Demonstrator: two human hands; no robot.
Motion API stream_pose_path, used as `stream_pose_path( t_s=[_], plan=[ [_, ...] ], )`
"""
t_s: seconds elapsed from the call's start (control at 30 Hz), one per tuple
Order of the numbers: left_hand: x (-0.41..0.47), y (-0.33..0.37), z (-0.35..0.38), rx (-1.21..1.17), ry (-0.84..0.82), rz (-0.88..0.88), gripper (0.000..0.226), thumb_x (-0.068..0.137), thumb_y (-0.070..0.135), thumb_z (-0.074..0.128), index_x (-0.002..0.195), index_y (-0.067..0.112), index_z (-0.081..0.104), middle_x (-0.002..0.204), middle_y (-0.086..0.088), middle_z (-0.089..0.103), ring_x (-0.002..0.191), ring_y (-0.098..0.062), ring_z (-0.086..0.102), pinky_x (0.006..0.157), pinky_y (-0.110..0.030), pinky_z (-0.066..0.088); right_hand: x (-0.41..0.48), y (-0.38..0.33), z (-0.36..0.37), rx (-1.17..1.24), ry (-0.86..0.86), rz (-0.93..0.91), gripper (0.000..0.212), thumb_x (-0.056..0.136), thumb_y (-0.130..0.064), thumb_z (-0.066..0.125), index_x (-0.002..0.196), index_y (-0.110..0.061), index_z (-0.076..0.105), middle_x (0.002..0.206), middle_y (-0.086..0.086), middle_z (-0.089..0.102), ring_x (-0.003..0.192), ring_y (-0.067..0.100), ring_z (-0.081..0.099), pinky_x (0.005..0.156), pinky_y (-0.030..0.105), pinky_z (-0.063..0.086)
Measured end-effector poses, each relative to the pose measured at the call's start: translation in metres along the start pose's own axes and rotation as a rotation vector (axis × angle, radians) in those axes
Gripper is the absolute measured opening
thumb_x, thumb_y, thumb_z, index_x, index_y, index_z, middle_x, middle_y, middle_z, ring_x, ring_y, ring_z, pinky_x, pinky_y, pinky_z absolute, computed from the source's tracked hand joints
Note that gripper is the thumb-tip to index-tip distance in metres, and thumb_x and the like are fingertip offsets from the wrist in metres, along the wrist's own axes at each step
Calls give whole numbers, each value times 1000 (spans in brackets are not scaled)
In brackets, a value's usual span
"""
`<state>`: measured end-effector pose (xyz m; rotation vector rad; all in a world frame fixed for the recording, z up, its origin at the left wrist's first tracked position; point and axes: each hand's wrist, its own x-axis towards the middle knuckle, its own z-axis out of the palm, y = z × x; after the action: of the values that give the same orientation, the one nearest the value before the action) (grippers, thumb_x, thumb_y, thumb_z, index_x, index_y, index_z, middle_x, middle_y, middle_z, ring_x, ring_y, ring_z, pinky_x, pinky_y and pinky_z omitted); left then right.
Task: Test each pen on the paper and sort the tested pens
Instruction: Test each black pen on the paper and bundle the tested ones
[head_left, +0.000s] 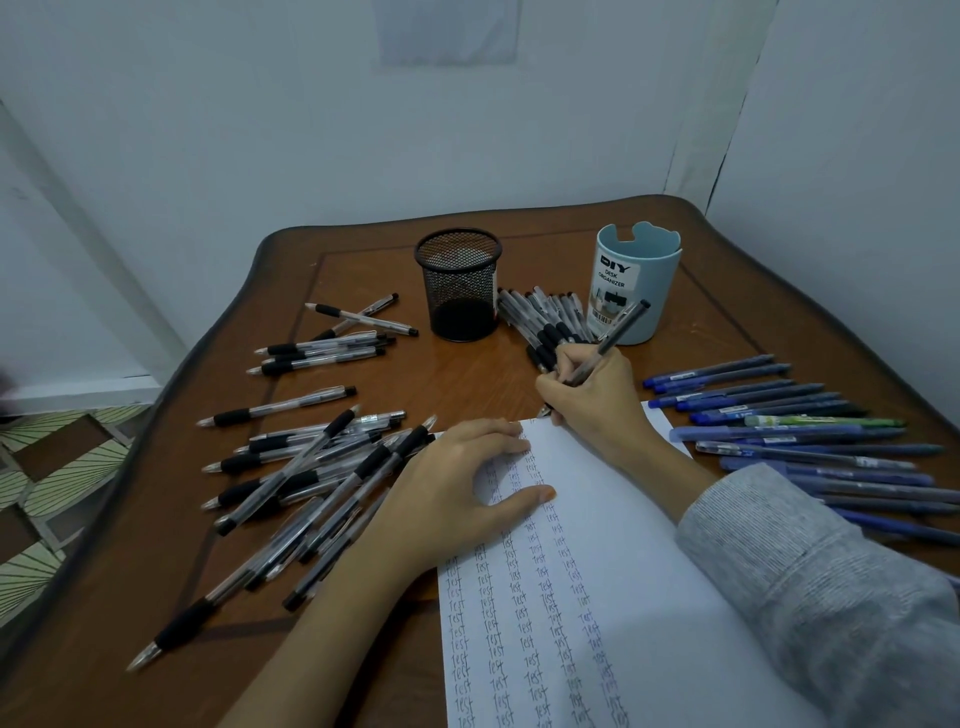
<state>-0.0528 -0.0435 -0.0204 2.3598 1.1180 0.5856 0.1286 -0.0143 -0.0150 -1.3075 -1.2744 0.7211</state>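
Black-gripped clear pens (311, 478) lie heaped on the left of the wooden table (467, 374). Left hand (457, 483) flat, fingers spread, pressing on paper (649, 571); holds nothing. Paper carries columns of "test". Right hand (597, 400) grips pen (621, 331) in a writing hold, tip at the paper's top edge. Blue pens (805, 436) lie in a row at far right.

Right hand (597, 387) grips pen (613, 335), tip at paper (649, 571) top edge; left hand (457, 483) flat on paper; black pens (301, 467) left, blue pens (810, 436) right.
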Motion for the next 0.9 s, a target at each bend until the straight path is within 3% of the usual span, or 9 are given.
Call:
stream_pose_path(
  t_s=[0.17, 0.33, 0.5, 0.67, 0.9],
  plan=[
    [0, 1, -1, 14, -2, 5, 70, 74, 73, 50, 125, 26, 62, 134, 18, 52, 126, 6, 41, 107, -29, 39, 2, 4, -2, 37, 24, 26, 43, 80, 12, 56, 52, -12, 34, 45, -3, 37, 39, 18, 50, 39, 18, 38],
    [-1, 6, -1, 128, -7, 66, 64, 83, 66, 44, 132, 26, 53, 130, 19, 47, 119, 6, 38, 98, -17, 35, 3, 5, -1, 23, 16, 26, 42, 79, 13, 56, 52, -12, 35, 44, -1, 38, 37, 17, 50, 38, 19, 37],
    [0, 7, 1, 243, -24, 105, 67, 87, 65, 27, 138, 25, 45, 131, 15, 41, 116, 1, 36, 94, -18, 31, 2, 3, -1, 12, -9, 17, 41, 79, 12, 56, 54, -12, 35, 46, 1, 37, 38, 14, 49, 39, 21, 40],
    [1, 6, 3, 236, -16, 109, 66, 88, 64, 28, 139, 26, 44, 134, 15, 40, 119, 1, 35, 98, -20, 31, 2, 2, -1, 15, -34, 11, 44, 78, 16, 53, 53, -13, 31, 46, 0, 32, 43, 24, 49, 36, 18, 35],
    [0, 5, 3, 227, -9, 117, 67, 87, 65, 27, 140, 26, 43, 135, 16, 38, 120, 2, 32, 99, -18, 28, 2, 5, 0, -12, -9, -6, 42, 79, 15, 54, 54, -12, 33, 49, 5, 36, 39, 17, 45, 38, 18, 36]
  ],
)
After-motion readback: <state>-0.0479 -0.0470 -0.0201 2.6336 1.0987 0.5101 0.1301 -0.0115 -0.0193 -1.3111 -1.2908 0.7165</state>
